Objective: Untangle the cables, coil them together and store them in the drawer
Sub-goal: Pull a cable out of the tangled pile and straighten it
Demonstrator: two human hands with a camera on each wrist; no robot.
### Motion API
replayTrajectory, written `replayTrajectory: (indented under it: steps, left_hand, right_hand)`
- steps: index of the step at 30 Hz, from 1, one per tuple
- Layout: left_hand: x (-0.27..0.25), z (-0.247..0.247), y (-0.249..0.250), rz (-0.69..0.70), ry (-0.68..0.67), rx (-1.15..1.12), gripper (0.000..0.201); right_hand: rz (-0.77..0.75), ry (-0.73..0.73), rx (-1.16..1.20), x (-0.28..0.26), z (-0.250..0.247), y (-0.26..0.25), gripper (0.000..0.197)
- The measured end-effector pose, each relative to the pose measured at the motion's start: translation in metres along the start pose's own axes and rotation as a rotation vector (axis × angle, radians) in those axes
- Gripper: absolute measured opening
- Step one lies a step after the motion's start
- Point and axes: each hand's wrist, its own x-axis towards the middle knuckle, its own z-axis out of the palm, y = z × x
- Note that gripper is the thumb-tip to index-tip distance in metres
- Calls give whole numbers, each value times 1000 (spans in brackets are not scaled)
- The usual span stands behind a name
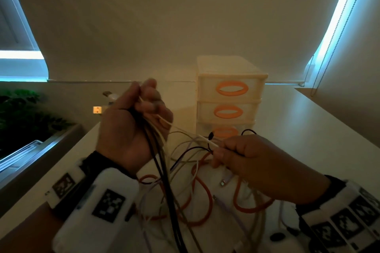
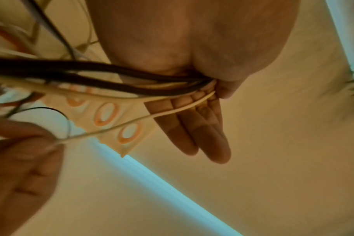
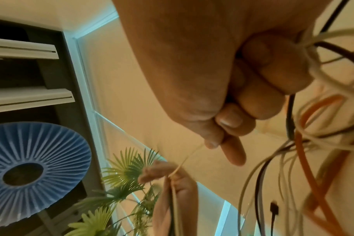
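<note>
My left hand point(image 1: 144, 104) is raised above the table and grips a bundle of cables point(image 1: 158, 150), black, white and beige; the thumb clamps the bundle point(image 2: 91, 71) against the fingers point(image 2: 192, 127). A thin white cable point(image 1: 191, 134) runs taut from it to my right hand point(image 1: 218, 151), which pinches it between thumb and forefinger point(image 3: 230, 150), the other fingers curled. Below both hands the rest of the tangle lies on the table, with loops of orange cable point(image 1: 201, 197) and loose plug ends. The three-drawer unit point(image 1: 230, 98) with orange handles stands behind, all drawers shut.
The white table point(image 1: 308, 125) runs back to a wall with a lowered blind. A green plant point(image 1: 22, 113) and a ledge lie off the left edge. The right wrist view shows a blue ribbed disc point(image 3: 30, 159) and plant leaves point(image 3: 121, 175).
</note>
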Motion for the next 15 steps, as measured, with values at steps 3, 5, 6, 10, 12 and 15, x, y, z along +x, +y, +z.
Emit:
replayTrajectory:
  steps: [3, 5, 6, 10, 12, 15]
  left_hand:
    - [1, -4, 23, -5, -131, -82, 54]
    - [0, -1, 21, -40, -207, -86, 43]
    - [0, 0, 16, -85, -238, -80, 42]
    - [0, 0, -15, -263, -291, 50, 53]
    - [-1, -1, -25, -326, -313, 164, 48]
    - [-7, 5, -37, -402, -272, 404, 51]
  right_hand:
    - [59, 11, 51, 2, -16, 11, 35]
    - [117, 85, 167, 2, -24, 19, 36]
    - [136, 128, 235, 3, -26, 21, 37]
    - [153, 341, 563, 8, -27, 23, 36]
    - [122, 408, 760, 11, -25, 18, 33]
    - [95, 458, 806, 15, -20, 9, 33]
